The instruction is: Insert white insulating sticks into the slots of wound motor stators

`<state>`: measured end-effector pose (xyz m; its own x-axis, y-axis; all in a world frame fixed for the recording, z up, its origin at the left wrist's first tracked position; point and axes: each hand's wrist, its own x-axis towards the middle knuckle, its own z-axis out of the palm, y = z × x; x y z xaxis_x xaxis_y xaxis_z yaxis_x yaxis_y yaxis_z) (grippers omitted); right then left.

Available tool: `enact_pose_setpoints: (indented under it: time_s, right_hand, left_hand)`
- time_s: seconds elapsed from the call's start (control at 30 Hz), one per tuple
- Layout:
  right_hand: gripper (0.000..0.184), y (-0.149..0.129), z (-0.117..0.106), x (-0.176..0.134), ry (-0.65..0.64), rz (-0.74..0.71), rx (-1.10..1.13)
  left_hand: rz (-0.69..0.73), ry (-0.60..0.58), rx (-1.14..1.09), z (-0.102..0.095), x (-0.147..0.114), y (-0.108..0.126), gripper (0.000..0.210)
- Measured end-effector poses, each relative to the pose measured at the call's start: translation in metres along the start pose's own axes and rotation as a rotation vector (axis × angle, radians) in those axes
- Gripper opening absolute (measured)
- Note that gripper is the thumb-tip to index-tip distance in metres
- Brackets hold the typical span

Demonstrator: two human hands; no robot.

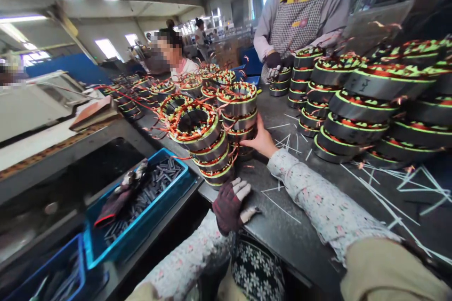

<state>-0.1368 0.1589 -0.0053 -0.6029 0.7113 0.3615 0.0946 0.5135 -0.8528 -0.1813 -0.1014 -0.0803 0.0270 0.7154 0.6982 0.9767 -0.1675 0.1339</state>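
Observation:
My right hand is bare. Its thumb and fingers are spread against the right side of a stack of motor stators, steel rings with orange copper windings and yellow-green insulation. My left hand, in a dark maroon glove with pale fingertips, lies at the table's near edge with its fingers stretched out. It is just below the foot of a nearer stator stack, which leans slightly; whether it touches that stack I cannot tell. Nothing shows in its grasp. The fingertips of my right hand are partly hidden behind the stators.
More stator stacks stand on the right of the dark table, among scattered white strips. A blue bin at left holds small dark pieces and a glove. Across the table a gloved co-worker handles stators.

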Motion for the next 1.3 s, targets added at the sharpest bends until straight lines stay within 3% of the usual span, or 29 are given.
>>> enact_pose_setpoints:
  time_s: [0.23,0.4,0.5,0.67,0.77,0.87,0.97,1.03,1.3]
  right_hand:
    - [0.125,0.001,0.01,-0.005,-0.069,-0.075,-0.056]
    - [0.091,0.027,0.001,-0.068,-0.184,0.081,-0.405]
    - [0.068,0.046,-0.037,-0.114,-0.185,0.183,-0.468]
    - [0.046,0.062,-0.136,-0.162,-0.013,0.404,-0.474]
    - [0.037,0.063,-0.186,-0.168,0.159,0.579,-0.415]
    - [0.044,0.058,-0.21,-0.157,0.288,0.728,-0.286]
    - [0.039,0.051,-0.212,-0.142,0.326,0.815,-0.15]
    - [0.038,0.045,-0.209,-0.137,0.327,0.845,-0.086]
    - [0.04,0.024,-0.198,-0.153,0.241,0.889,0.037]
  left_hand:
    - [0.06,-0.05,0.022,-0.001,0.007,-0.006,0.059]
    - [0.116,-0.108,0.043,-0.001,0.008,-0.009,0.065]
    - [0.091,-0.168,0.034,0.007,0.004,-0.012,0.062]
    - [0.071,-0.23,0.05,0.037,0.008,-0.004,0.061]
    - [0.122,-0.296,-0.058,0.059,0.021,0.027,0.065]
    - [0.244,-0.381,-0.212,0.076,0.036,0.072,0.071]
    - [0.308,-0.426,-0.315,0.086,0.045,0.108,0.076]
    - [0.291,-0.434,-0.336,0.088,0.046,0.119,0.079]
    - [0.217,-0.39,-0.36,0.089,0.045,0.117,0.084]
